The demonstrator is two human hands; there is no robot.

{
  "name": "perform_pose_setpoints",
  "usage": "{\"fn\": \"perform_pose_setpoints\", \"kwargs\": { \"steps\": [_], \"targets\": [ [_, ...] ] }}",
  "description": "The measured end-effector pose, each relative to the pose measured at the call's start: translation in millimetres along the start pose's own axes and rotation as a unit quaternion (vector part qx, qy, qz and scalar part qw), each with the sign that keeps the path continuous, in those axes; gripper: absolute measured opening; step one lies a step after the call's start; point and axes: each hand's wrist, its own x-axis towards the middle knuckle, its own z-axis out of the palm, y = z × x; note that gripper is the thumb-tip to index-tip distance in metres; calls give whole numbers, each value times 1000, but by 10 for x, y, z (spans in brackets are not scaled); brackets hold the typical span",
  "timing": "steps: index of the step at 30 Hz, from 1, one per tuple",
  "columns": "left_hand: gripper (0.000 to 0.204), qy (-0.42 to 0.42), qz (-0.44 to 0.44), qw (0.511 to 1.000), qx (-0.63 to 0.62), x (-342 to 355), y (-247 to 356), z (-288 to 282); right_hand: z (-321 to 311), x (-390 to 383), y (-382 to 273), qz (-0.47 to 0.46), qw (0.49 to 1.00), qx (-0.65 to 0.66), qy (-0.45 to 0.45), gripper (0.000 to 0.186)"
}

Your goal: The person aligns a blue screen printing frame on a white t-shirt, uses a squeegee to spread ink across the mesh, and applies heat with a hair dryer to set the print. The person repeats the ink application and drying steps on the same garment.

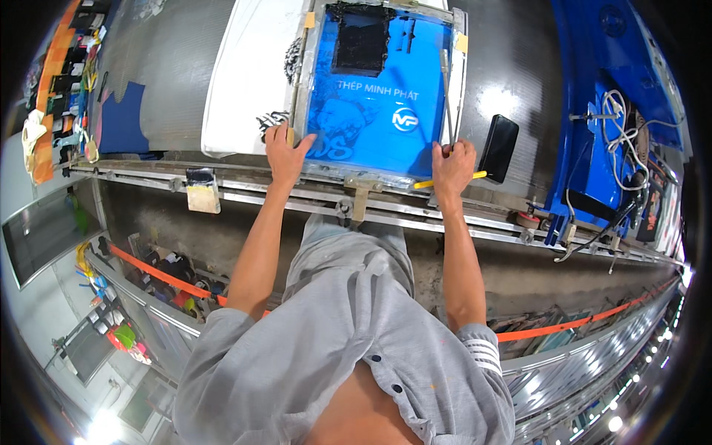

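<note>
A screen printing frame with a blue mesh (363,130) lies in front of me, with pale printed lettering and a round emblem on it. A patch of black ink (361,46) covers its far end. My left hand (285,154) grips the frame's near left edge, thumb on the inner side and fingers on the outer. At the near right corner my right hand (453,174) is closed on the frame's edge, fingertips partly hidden. A yellow stick (424,184) passes beneath that hand. A thin grey rod (447,93) lies along the frame's right side, its near end by my fingers.
White fabric (241,81) with black print lies left of the frame. A black phone (500,148) rests to the right. Metal rails (245,194) run along the table edge, with an ink-stained block (202,191) on them. Blue equipment with white cables (614,126) stands far right.
</note>
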Motion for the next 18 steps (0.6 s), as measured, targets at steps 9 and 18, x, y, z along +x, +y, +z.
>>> {"fn": "perform_pose_setpoints", "kwargs": {
  "steps": [9,18],
  "targets": [
    [57,-32,-30,998,-35,-21,-22,-6,28,-8,22,30,999,15,5,27],
    [44,-27,-111,990,79,-293,-5,-172,-57,-2,76,-63,997,19,41,22]
  ]
}}
